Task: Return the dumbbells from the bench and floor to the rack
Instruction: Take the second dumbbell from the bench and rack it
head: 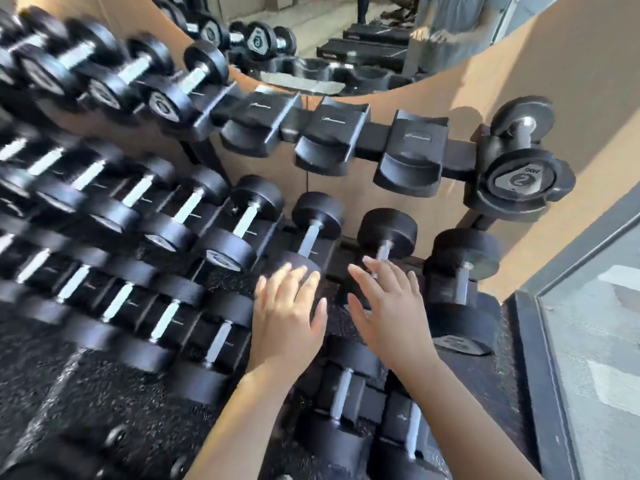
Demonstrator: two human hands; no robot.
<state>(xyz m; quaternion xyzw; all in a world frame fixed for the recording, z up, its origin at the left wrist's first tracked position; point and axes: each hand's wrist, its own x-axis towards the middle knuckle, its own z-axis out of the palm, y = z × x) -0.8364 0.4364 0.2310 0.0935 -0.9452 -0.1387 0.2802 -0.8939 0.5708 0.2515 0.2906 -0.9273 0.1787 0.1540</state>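
A three-tier dumbbell rack fills the view, its rows loaded with black round-headed dumbbells. My left hand hovers with spread, straight fingers over the near head of a middle-row dumbbell. My right hand is also spread open, its fingertips near the chrome handle of the neighbouring dumbbell. Neither hand holds anything. Three saddles on the top row's right part stand empty, and a small dumbbell sits at the far right end.
More dumbbells lie on the bottom row under my forearms. A mirror on the tan wall reflects benches and dumbbells. Black rubber flooring lies at lower left, and a dark-framed glass panel stands at right.
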